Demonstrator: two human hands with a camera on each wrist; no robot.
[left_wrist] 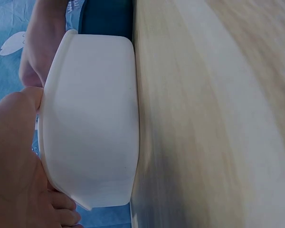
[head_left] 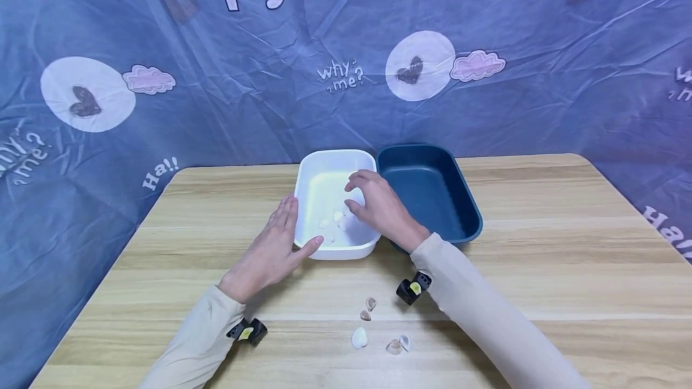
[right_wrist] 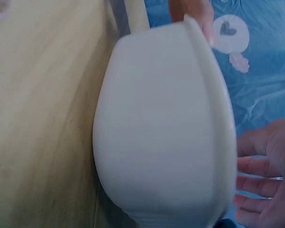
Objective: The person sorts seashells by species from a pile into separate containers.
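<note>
A white basin [head_left: 319,254] stands on the wooden table with several pale shells [head_left: 338,216] lying inside it. My left hand [head_left: 270,251] rests against its left side, fingers fairly straight along the wall and thumb over the front rim. From the left wrist, that thumb [left_wrist: 34,97] shows right at the basin's edge. Over the basin's right half, my right hand [head_left: 381,206] reaches in with bent fingers, a gap between thumb and fingertips. In the right wrist view its fingers [right_wrist: 259,183] are spread loosely beyond the rim, and no shell shows in them.
A dark blue basin [head_left: 470,224] stands against the white one's right side. Several small shells lie on the table nearer me, among them a white ribbed shell [head_left: 359,338] and a brownish shell [head_left: 394,347]. A printed blue cloth [head_left: 281,107] hangs behind the table [head_left: 216,215].
</note>
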